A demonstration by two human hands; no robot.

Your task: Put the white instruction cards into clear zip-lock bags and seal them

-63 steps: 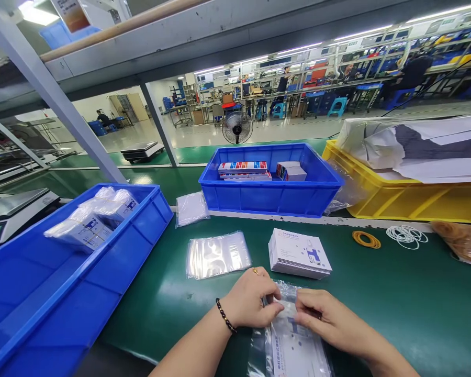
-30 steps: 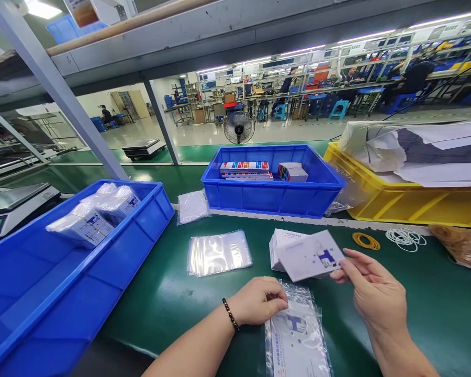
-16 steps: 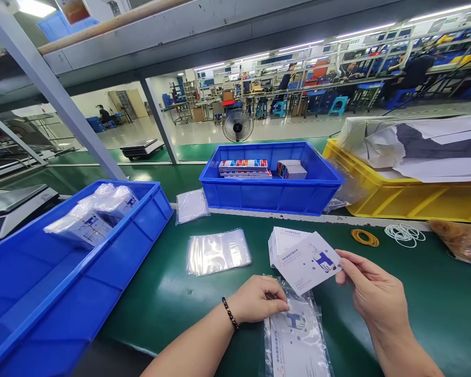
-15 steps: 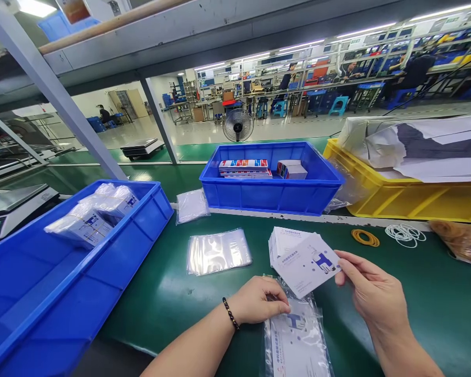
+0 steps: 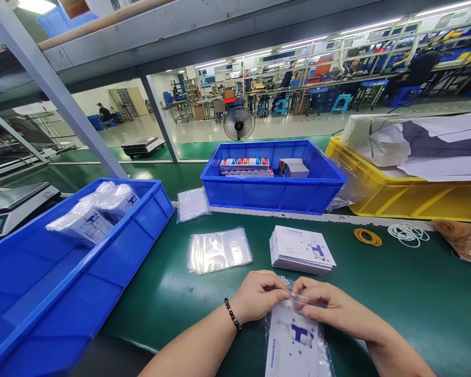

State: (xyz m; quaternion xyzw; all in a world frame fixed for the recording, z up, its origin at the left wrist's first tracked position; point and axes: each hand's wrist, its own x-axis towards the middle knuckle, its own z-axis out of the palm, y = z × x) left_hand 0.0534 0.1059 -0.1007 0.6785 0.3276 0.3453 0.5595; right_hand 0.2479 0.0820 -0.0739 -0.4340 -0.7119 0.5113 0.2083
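A clear plastic bag [image 5: 325, 345] lies on the green table in front of me, with a white printed booklet [image 5: 292, 343] inside it. My left hand [image 5: 259, 296], with a beaded bracelet at the wrist, pinches the upper left edge of the bag. My right hand [image 5: 325, 303] has its fingers closed on the bag's mouth at the right, close to the left fingertips. Just beyond the hands sits a neat stack of matching booklets [image 5: 302, 248]. To the left of that stack lies a pile of flat clear bags [image 5: 220, 251].
A blue bin [image 5: 272, 196] with printed boxes stands at the back. Another blue bin [image 5: 113, 272], at left, holds banded bagged packs [image 5: 88, 225]. At right are a yellow bin [image 5: 408, 201], tan rubber bands [image 5: 367, 237], white bands [image 5: 408, 234] and a brown bag [image 5: 461, 241].
The booklet that my right hand held over the stack is now in the bag. My right hand has moved down and left onto the bag's mouth, beside my left hand.
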